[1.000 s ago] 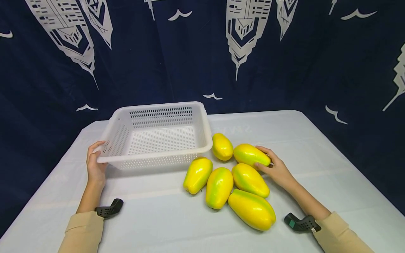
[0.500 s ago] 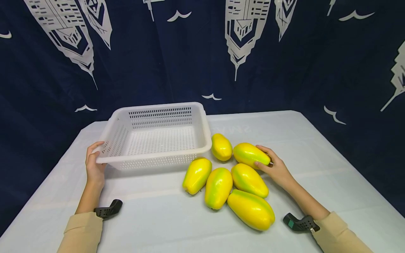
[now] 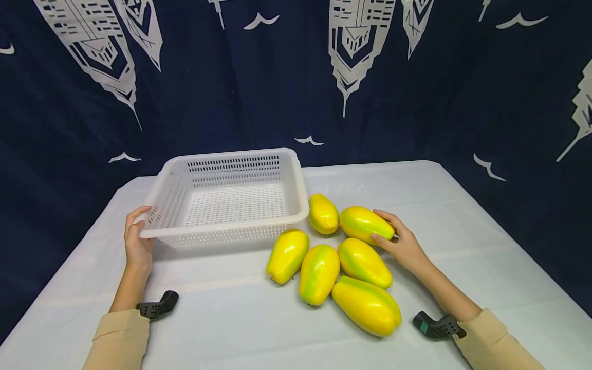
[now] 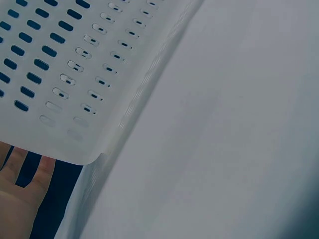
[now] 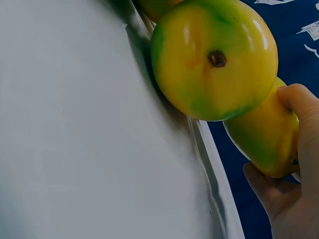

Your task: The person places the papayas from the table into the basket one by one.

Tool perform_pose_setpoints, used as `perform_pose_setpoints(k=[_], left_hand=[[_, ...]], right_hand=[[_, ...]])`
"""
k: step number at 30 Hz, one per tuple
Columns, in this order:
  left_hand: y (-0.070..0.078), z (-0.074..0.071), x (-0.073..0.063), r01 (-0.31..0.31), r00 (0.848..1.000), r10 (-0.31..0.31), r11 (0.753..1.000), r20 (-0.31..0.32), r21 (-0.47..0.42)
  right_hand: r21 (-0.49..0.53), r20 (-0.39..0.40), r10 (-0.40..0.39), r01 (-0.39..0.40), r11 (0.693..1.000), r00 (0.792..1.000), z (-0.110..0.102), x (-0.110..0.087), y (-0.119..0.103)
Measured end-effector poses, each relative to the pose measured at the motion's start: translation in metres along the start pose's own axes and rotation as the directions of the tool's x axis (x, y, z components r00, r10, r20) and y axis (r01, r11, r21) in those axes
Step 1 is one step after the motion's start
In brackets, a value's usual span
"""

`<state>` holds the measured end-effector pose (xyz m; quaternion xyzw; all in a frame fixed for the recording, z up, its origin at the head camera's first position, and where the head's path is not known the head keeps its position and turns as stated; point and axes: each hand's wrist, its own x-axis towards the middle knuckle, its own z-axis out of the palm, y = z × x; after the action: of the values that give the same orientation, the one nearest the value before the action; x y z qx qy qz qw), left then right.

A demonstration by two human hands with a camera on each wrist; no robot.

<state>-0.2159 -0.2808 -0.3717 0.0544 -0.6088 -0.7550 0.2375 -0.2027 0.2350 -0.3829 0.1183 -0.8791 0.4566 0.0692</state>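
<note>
A white perforated plastic basket (image 3: pixel 240 225) stands at the back left of the table with nothing inside. My left hand (image 3: pixel 139 244) grips its front left corner, thumb on the rim; in the left wrist view, fingers (image 4: pixel 44 172) show beyond the basket wall (image 4: pixel 55 99). My right hand (image 3: pixel 403 247) holds a yellow-green papaya (image 3: pixel 365 224) by its right end. In the right wrist view, thumb and fingers straddle that papaya (image 5: pixel 266 132), partly hidden behind a nearer one (image 5: pixel 214 59). Another papaya (image 3: pixel 323 215) lies against the basket's right side.
Several more papayas lie close together in front: one below the basket corner (image 3: pixel 288 256), one beside it (image 3: pixel 319 275), one under my right hand (image 3: pixel 365 263) and one nearest me (image 3: pixel 367 306). A white cloth covers the table (image 3: pixel 222 318). Behind hangs a dark blue printed curtain (image 3: pixel 259 92).
The papaya in my right hand has risen very slightly, away from the one below it. My left hand and the basket have stayed in place.
</note>
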Motion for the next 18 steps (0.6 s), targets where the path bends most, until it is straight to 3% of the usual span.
perform_pose_setpoints(k=[18], left_hand=[[-0.0019,-0.0004,0.0001,-0.019,1.0,0.019,1.0,0.008,0.023]], right_hand=[[0.033,0.002,-0.009,0.009,0.999,1.0,-0.0013,-0.0009,-0.0014]])
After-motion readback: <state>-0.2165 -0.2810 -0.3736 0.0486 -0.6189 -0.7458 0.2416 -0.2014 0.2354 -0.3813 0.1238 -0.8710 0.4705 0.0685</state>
